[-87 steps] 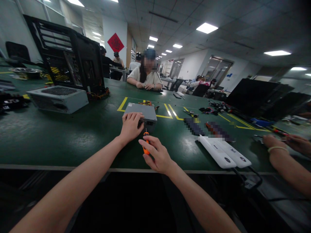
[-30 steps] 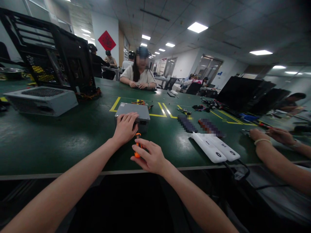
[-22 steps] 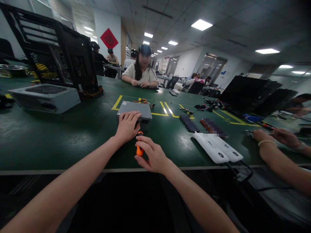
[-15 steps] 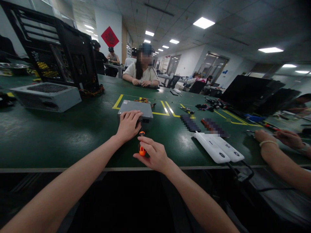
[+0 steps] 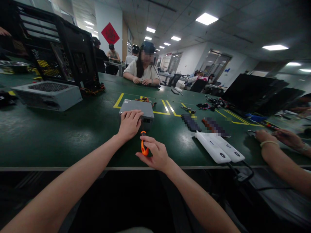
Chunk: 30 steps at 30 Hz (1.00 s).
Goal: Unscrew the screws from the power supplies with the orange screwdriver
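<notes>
A grey metal power supply unit (image 5: 139, 106) lies on the green table in front of me. My left hand (image 5: 130, 123) grips its near left part, fingers over the top edge and thumb down by the near face. In my right hand (image 5: 155, 152) is an orange and black screwdriver (image 5: 144, 148), held between thumb and fingers. Its shaft points away from me at the near face of the unit, just right of my left hand. The tip is too small to make out.
Left stand another power supply unit (image 5: 48, 95) and a black computer case (image 5: 60, 51). To the right lie two white power banks (image 5: 213, 147) with cables, and blurred phones (image 5: 191, 122). A co-worker's hands (image 5: 267, 137) work at far right; another person sits opposite.
The screwdriver handle has turned in my right fingers, showing more orange, and that hand has shifted slightly right. My left hand keeps its hold on the unit.
</notes>
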Motion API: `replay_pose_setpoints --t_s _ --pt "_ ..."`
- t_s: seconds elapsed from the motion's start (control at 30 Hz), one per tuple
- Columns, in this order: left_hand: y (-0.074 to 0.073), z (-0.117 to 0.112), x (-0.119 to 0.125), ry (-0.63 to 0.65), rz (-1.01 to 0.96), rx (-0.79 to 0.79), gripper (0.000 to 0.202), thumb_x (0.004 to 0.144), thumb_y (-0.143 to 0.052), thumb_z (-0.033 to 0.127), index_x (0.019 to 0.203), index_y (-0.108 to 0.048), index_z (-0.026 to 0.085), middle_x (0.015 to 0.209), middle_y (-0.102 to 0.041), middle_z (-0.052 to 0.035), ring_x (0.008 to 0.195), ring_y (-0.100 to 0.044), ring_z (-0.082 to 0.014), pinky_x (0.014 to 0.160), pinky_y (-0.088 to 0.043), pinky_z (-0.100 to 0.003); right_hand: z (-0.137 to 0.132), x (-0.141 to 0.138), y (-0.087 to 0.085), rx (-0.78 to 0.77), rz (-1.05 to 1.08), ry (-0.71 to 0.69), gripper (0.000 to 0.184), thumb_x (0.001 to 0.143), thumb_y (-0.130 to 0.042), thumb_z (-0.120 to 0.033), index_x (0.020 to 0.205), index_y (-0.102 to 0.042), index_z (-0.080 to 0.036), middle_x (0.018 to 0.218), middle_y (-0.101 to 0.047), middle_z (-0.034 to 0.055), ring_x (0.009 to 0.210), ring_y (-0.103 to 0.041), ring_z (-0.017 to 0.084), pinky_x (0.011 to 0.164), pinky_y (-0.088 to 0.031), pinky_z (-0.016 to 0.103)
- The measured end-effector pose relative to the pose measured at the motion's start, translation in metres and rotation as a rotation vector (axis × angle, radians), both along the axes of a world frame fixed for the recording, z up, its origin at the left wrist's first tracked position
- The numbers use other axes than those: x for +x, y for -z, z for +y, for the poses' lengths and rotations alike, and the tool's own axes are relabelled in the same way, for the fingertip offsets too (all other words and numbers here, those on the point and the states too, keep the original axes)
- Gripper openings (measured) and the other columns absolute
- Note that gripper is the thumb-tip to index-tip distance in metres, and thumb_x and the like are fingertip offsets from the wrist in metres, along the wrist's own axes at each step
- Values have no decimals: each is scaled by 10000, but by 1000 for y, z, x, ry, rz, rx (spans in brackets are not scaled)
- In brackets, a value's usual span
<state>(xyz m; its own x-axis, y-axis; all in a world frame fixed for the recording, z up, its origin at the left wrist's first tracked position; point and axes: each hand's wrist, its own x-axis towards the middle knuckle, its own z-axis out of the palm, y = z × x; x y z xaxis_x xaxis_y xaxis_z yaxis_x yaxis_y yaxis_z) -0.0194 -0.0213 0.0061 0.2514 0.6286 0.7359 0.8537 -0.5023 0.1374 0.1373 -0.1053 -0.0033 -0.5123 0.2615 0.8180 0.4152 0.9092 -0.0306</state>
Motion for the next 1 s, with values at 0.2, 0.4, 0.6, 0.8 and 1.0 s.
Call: replay_pose_setpoints --t_s 0.2,0.4,0.6,0.8,1.0 --pt "1 0 1 -4 2 10 311 875 -364 212 1149 -511 225 1223 -545 -59 1128 -450 -226 948 -254 -417 -3 1 -4 -64 -105 24 388 837 -515 -290 1188 -443 -143 1159 -499 172 1098 -521 219 816 -517 317" --pt "1 -1 0 3 -3 -14 323 875 -360 214 1165 -501 227 1240 -531 -58 1145 -434 -228 964 -248 -420 0 0 2 -9 16 22 353 800 -585 -345 1085 -467 -172 1069 -581 130 1001 -586 195 799 -524 301" --pt "0 -2 -1 8 0 -31 334 869 -368 212 1177 -496 218 1249 -524 -66 1151 -428 -235 965 -249 -423 -4 -1 -2 -88 -69 6 390 840 -497 -316 1188 -400 -170 1157 -523 152 1078 -548 207 815 -521 336" --pt "1 -3 -2 6 9 -29 334 867 -376 217 1180 -492 219 1259 -517 -60 1154 -423 -234 968 -252 -415 -3 0 1 -1 -52 48 323 808 -569 -321 1080 -463 -182 1083 -565 134 996 -588 205 778 -526 311" --pt "2 -2 -2 -1 18 -17 336 867 -375 219 1182 -492 215 1253 -522 -62 1150 -428 -234 965 -253 -416 -2 -2 1 -95 21 -13 388 798 -565 -324 1118 -403 -177 1100 -558 139 1068 -553 212 827 -515 349"
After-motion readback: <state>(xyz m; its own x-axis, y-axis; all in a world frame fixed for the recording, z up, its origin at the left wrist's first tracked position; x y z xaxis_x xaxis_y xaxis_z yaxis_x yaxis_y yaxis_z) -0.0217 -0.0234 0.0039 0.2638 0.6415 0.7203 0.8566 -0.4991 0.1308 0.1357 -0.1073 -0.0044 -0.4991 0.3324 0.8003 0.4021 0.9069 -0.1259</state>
